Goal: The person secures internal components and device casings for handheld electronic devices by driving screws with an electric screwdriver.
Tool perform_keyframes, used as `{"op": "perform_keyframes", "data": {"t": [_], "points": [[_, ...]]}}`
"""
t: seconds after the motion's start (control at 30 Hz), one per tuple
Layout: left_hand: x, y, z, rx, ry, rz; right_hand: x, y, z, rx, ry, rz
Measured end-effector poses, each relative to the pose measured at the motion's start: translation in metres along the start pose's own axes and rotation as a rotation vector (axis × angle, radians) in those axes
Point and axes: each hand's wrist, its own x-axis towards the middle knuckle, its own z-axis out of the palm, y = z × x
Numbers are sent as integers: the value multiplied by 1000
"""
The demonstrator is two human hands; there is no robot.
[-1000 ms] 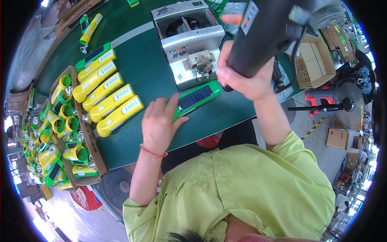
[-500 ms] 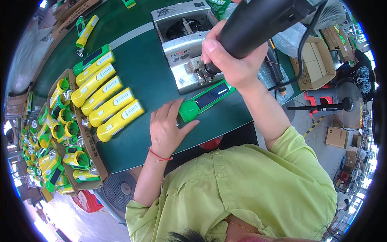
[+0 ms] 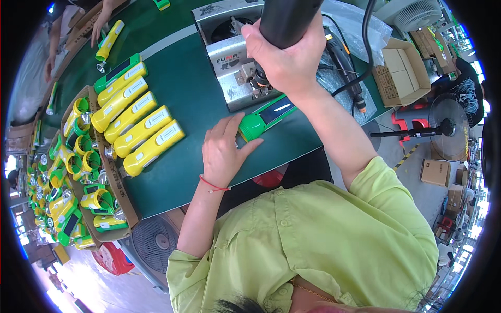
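Note:
My right hand (image 3: 289, 60) is wrapped round a black electric screwdriver (image 3: 287, 23), held nearly upright. Its tip points down at the front of a silver metal screw feeder (image 3: 222, 49); whether they touch I cannot tell. Just nearer to me lies a green flashlight (image 3: 254, 127) with a dark solar panel facing up. My left hand (image 3: 223, 146) grips its wide head end, thumb on the near side and fingers on the far side. The flashlight's other end is hidden behind my right wrist.
Left of my left hand, several yellow flashlights (image 3: 154, 146) lie in a row. A carton (image 3: 117, 180) of yellow and green flashlight parts stands at the left edge. Another person's hand (image 3: 100, 26) is at the far left. Another screwdriver (image 3: 349, 78) lies on bubble wrap at right.
The screwdriver has swung more upright as my right hand shifted left and up. My left hand still holds the flashlight. Another person's hands have come in at the far left.

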Motion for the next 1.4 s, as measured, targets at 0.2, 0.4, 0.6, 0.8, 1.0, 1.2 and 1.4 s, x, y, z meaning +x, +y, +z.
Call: {"op": "perform_keyframes", "data": {"t": [0.2, 0.4, 0.6, 0.8, 1.0, 1.2, 1.4], "points": [[0, -1, 1, -10, 9, 2, 14, -8, -1, 249, -418, 413], [4, 6, 7, -53, 23, 3, -17, -4, -30, 260, -151, 346], [0, 3, 10, -70, 35, 3, -27, -13, -18, 312, -88, 208], [0, 3, 10, -63, 42, 5, -39, -10, -17, 310, -11, 262], [0, 0, 12, -97, 53, -1, -45, -9, -17, 251, -28, 266], [2, 2, 11, -92, 69, 18, -48, -9, -10, 165, -96, 321], [2, 1, 13, -107, 33, -32, -54, -6, 0, -77, -141, 208]]}}
